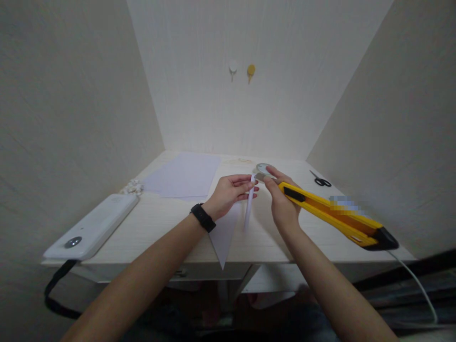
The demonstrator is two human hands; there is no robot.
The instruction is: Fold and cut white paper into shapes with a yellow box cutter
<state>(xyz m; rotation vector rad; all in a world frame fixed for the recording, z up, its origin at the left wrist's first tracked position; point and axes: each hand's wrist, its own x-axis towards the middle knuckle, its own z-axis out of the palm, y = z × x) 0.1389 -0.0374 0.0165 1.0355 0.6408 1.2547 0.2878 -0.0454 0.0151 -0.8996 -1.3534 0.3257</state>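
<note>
My left hand [235, 192], with a black watch [203, 217] on its wrist, is closed on a thin white rolled paper tube [249, 209]. The tube stands almost upright, its upper end between thumb and fingers. In my right hand [285, 202] is a yellow utility knife [331, 213] with black parts, its handle running back over the wrist. Its blade [261, 176] points left, close to the top of the tube; whether it touches I cannot tell. A roll of tape [264, 168] lies just behind my right hand. White paper [226, 232] lies partly under my left hand.
More white sheets [192, 173] lie at the back left of the desk [160, 232]. A white device [96, 225] with a black strap stands at the left edge. Black scissors [322, 182] lie at the right. Two small hooks [251, 70] are on the back wall.
</note>
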